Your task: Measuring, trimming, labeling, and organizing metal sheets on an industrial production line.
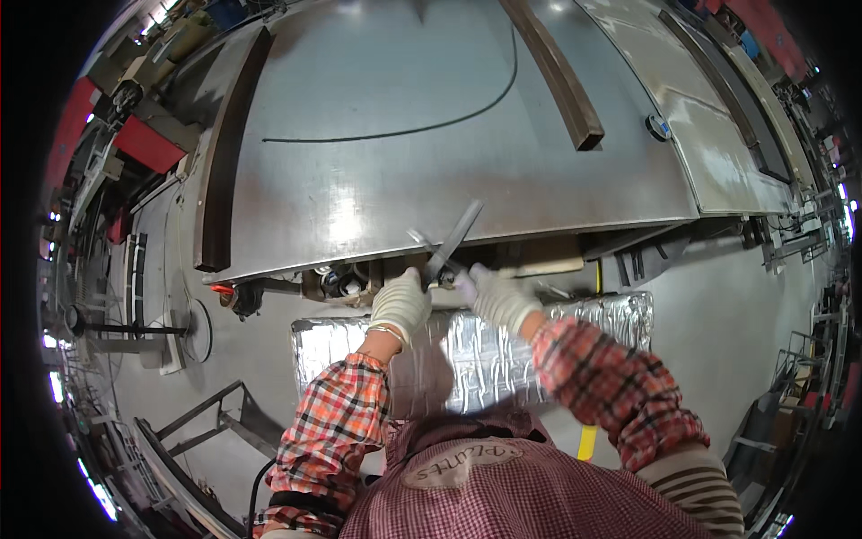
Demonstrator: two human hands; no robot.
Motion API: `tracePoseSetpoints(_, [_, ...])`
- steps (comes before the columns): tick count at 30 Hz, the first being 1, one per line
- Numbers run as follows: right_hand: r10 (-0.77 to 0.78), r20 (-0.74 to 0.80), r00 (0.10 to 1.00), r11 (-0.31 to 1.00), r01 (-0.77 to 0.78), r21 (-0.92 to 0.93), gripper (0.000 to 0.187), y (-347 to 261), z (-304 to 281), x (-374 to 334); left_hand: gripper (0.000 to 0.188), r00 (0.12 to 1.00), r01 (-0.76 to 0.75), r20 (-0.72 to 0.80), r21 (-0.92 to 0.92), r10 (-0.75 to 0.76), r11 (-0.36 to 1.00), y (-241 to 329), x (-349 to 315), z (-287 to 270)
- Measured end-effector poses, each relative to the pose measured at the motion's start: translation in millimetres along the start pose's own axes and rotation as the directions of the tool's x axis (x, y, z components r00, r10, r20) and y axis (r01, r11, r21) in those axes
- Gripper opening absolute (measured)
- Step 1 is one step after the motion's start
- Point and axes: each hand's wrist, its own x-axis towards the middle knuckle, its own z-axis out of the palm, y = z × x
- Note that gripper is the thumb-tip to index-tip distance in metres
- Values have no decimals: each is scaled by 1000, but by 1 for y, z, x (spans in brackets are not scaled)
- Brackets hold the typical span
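Note:
My left hand [401,304], in a white glove, is closed at the front edge of the metal-topped table [359,193]. A flat grey metal strip [460,232] slants up and to the right from its fingers. My right hand [503,298], also gloved, is closed close beside it. Its fingers pinch the lower end of a narrow metal piece [419,237], which crosses the strip and points up and to the left. The exact kind of both pieces is too blurred to tell, and the fingers partly cover where they meet.
A thin black rod [395,135] curves across the tabletop. Brown square bars lie at left [232,162] and right [557,76], with a small round blue-and-black object [658,128] farther right. Below the edge is a silver foil-wrapped surface [476,359]. A dark metal frame [215,418] stands lower left.

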Motion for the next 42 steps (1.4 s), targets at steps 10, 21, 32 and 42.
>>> tracePoseSetpoints(10, [132,175,976,984,-151,99,56,-43,-8,0,26,999,19,27,32,-20,999,-24,-21,9])
tracePoseSetpoints(21, [266,54,963,956,-270,117,50,-22,-44,22,30,1000,24,-1,-28,-24,999,-18,-24,-4])
tracePoseSetpoints(32, [-122,15,992,914,106,392,28,-33,7,-1,23,992,-128,-44,-361,120,924,-47,-18,-3])
tracePoseSetpoints(42, [372,31,928,848,-353,395,42,9,-50,-28,20,949,-295,-169,-191,265,936,-39,10,-6])
